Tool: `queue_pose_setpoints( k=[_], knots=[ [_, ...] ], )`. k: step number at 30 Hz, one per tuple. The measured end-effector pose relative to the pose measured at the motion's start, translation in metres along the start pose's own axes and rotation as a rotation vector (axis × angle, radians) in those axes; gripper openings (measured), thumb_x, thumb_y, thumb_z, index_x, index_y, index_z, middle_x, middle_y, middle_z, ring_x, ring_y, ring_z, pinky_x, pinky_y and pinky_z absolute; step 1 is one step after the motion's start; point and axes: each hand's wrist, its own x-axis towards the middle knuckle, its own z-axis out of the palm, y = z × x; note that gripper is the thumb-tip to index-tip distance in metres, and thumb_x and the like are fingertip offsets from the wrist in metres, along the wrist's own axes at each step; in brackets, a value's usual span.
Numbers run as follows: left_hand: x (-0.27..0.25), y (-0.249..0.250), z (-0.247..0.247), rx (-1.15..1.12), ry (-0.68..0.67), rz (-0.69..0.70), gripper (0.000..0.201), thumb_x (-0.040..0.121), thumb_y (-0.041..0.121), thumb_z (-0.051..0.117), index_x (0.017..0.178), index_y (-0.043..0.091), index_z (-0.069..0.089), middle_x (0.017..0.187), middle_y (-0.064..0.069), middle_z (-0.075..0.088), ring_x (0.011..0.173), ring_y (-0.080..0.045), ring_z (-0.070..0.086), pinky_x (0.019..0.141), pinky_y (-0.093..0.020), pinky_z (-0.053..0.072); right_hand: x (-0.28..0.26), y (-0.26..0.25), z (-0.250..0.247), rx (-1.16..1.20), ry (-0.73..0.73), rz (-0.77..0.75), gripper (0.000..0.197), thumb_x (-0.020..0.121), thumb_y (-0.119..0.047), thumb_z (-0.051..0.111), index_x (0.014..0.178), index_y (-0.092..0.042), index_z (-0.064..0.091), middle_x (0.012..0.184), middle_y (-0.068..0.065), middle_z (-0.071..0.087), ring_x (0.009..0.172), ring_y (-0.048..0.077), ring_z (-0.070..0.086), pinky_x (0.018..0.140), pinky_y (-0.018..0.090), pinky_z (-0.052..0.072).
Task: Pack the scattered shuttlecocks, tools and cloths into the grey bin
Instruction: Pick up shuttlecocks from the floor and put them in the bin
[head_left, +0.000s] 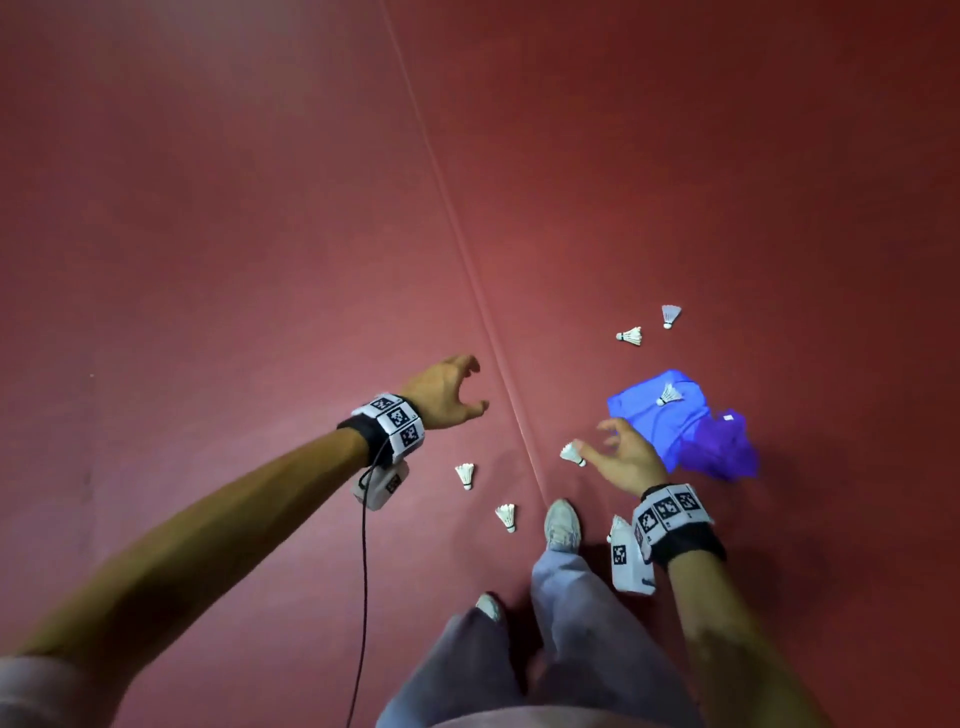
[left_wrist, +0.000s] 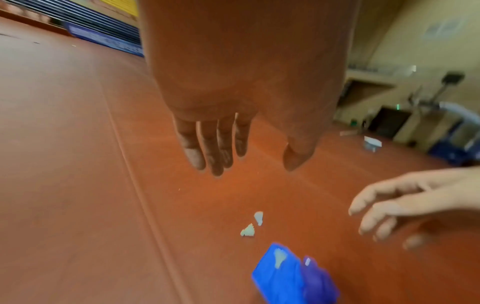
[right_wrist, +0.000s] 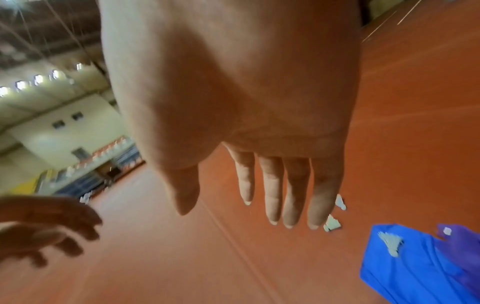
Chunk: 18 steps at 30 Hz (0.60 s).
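Note:
Several white shuttlecocks lie on the red floor: two far ones (head_left: 671, 315) (head_left: 630, 336), one (head_left: 670, 394) on a blue cloth (head_left: 649, 421), one (head_left: 573, 454) under my right thumb, two (head_left: 466, 475) (head_left: 506, 517) near my feet. A purple cloth (head_left: 722, 449) lies bunched against the blue one. My left hand (head_left: 470, 387) hovers above the floor with loosely curved fingers (left_wrist: 213, 152), holding nothing. My right hand (head_left: 597, 441) hangs beside the blue cloth (right_wrist: 405, 273), fingers (right_wrist: 272, 195) straight and empty. No grey bin shows in any view.
A raised seam (head_left: 488, 322) runs along the floor between my hands. My shoes (head_left: 561, 525) and grey trousers stand below the hands. A cable hangs from the left wrist. Dark equipment (left_wrist: 389, 123) stands at a far hall wall.

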Motion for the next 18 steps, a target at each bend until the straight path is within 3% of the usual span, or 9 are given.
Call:
queue_pose_setpoints(
  k=[4,6,8,10,12,15,18],
  knots=[
    [0.051,-0.045,0.066,0.213,-0.150,-0.073,0.070,0.090,0.048,0.067,0.144,0.012,0.042,0.139,-0.011,0.055,0.121,-0.033,0.059,0.100,-0.043,0.048,0.057,0.030,0.039,-0.155,-0.125,0.049,0.054,0.087,-0.041,0.078,0.130,-0.016,0.056,0.112,-0.005,0.062,0.113,0.021,0.064,0.088,0.020,0.041],
    [0.066,-0.071,0.107,0.264,-0.227,-0.140,0.070,0.091,0.048,0.066,0.146,0.012,0.040,0.141,-0.011,0.053,0.124,-0.033,0.056,0.102,-0.042,0.045,0.084,0.060,0.063,-0.198,-0.168,0.100,0.058,0.086,-0.038,0.080,0.134,-0.015,0.054,0.118,0.000,0.067,0.112,0.022,0.065,0.085,0.020,0.041],
    [0.077,-0.100,0.152,0.267,-0.295,-0.205,0.070,0.091,0.049,0.065,0.146,0.012,0.040,0.142,-0.011,0.052,0.127,-0.033,0.055,0.103,-0.043,0.046,0.115,0.099,0.084,-0.203,-0.211,0.171,0.067,0.082,-0.040,0.083,0.135,-0.013,0.054,0.125,0.010,0.068,0.112,0.026,0.066,0.090,0.025,0.048],
    [0.083,-0.131,0.199,0.269,-0.362,-0.268,0.069,0.091,0.046,0.067,0.145,0.012,0.040,0.142,-0.010,0.051,0.127,-0.033,0.056,0.103,-0.043,0.047,0.158,0.156,0.107,-0.232,-0.235,0.238,0.083,0.072,-0.051,0.085,0.137,-0.012,0.053,0.130,0.013,0.067,0.115,0.030,0.066,0.096,0.036,0.053],
    [0.088,-0.161,0.247,0.276,-0.421,-0.308,0.070,0.091,0.046,0.068,0.145,0.012,0.040,0.142,-0.010,0.051,0.127,-0.033,0.056,0.103,-0.043,0.047,0.184,0.179,0.119,-0.252,-0.226,0.279,0.096,0.061,-0.060,0.082,0.138,-0.011,0.053,0.132,0.014,0.064,0.117,0.033,0.065,0.097,0.042,0.053],
    [0.100,-0.197,0.310,0.288,-0.477,-0.316,0.068,0.090,0.046,0.069,0.144,0.013,0.043,0.140,-0.008,0.051,0.125,-0.032,0.057,0.101,-0.043,0.048,0.220,0.206,0.136,-0.363,-0.297,0.300,0.075,0.086,-0.037,0.078,0.148,-0.007,0.047,0.147,0.019,0.052,0.134,0.034,0.052,0.109,0.038,0.041],
    [0.119,-0.229,0.367,0.276,-0.502,-0.306,0.063,0.089,0.045,0.068,0.140,0.014,0.047,0.139,-0.007,0.052,0.124,-0.031,0.057,0.101,-0.043,0.049,0.260,0.255,0.165,-0.433,-0.346,0.270,0.066,0.092,-0.031,0.075,0.148,-0.009,0.048,0.148,0.013,0.053,0.136,0.029,0.052,0.108,0.029,0.038]
  ],
)
